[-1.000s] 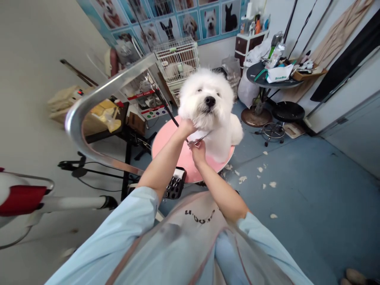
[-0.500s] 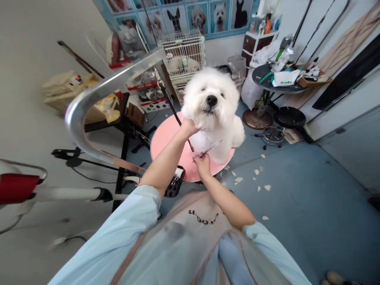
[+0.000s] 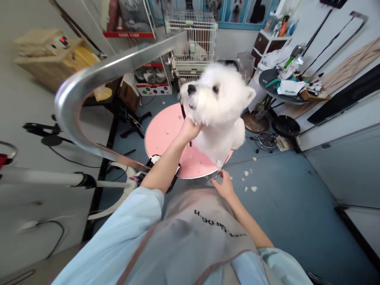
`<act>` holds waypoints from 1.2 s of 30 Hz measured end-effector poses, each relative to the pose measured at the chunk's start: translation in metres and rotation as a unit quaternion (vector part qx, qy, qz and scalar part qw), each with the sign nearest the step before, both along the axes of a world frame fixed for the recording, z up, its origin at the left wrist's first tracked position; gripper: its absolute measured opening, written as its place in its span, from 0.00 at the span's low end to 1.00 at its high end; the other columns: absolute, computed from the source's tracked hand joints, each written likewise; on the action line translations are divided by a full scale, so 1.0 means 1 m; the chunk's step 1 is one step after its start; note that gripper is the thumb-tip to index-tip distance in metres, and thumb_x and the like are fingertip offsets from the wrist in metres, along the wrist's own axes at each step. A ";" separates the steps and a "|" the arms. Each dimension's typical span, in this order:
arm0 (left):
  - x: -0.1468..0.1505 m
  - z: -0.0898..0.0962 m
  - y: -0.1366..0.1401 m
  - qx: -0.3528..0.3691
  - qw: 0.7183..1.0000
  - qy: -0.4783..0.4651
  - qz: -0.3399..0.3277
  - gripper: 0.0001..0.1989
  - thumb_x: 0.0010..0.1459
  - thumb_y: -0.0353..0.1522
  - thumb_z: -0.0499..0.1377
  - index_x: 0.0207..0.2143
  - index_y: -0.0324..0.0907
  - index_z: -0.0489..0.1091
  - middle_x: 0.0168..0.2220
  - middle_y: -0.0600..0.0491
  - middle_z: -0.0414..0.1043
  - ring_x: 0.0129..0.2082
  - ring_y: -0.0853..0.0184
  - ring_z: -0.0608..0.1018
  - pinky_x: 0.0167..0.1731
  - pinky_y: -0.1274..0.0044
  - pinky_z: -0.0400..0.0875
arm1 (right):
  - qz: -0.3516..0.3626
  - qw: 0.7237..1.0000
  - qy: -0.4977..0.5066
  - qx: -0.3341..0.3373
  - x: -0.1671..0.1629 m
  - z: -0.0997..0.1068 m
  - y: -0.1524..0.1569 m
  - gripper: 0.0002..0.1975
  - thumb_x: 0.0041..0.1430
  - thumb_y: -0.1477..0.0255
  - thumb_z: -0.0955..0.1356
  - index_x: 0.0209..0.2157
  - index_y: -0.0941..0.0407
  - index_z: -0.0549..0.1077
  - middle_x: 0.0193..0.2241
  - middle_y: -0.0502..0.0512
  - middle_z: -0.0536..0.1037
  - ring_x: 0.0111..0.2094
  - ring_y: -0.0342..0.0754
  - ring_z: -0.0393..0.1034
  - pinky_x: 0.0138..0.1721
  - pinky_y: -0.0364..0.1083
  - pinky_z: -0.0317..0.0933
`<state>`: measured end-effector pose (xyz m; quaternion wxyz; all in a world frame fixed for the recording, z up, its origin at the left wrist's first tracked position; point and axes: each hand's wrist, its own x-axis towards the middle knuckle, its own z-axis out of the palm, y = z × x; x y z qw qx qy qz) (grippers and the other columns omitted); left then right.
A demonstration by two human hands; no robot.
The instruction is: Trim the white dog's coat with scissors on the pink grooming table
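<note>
A fluffy white dog [image 3: 221, 99] sits on a round pink grooming table [image 3: 162, 130], its head turned to the left. Under its jaw, my left hand [image 3: 191, 128] is closed on the chin fur, with the fingers partly buried. My right hand [image 3: 225, 185] is low at the table's near edge, beside the dog's front leg, and closed around scissors [image 3: 213, 179]. A handle ring shows at the fingers; the blades are hard to make out against the fur and table rim. A dark strap [image 3: 183, 111] hangs beside the dog's chest.
A curved metal grooming arm [image 3: 69, 99] arches over the left side. Behind the dog stands a white wire cage [image 3: 191, 35] with an animal inside. A cluttered dark round table [image 3: 268, 81] is at back right. Fur clippings [image 3: 253, 189] lie on the blue floor.
My right hand has moved down and to the right with the scissors, from before the dog's chest to the table edge. The dog's head has turned left, still held under the jaw.
</note>
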<state>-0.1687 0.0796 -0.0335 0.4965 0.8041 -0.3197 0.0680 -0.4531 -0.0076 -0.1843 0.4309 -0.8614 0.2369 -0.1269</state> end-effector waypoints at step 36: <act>-0.216 -0.117 -0.258 0.163 0.875 0.423 -0.167 0.21 0.49 0.46 0.57 0.23 0.35 0.71 0.19 0.56 0.59 0.24 0.73 0.60 0.26 0.78 0.52 | 0.303 0.836 0.206 -0.409 -0.037 0.087 -0.340 0.19 0.53 0.62 0.72 0.44 0.56 0.74 0.40 0.64 0.73 0.43 0.60 0.67 0.53 0.56 0.53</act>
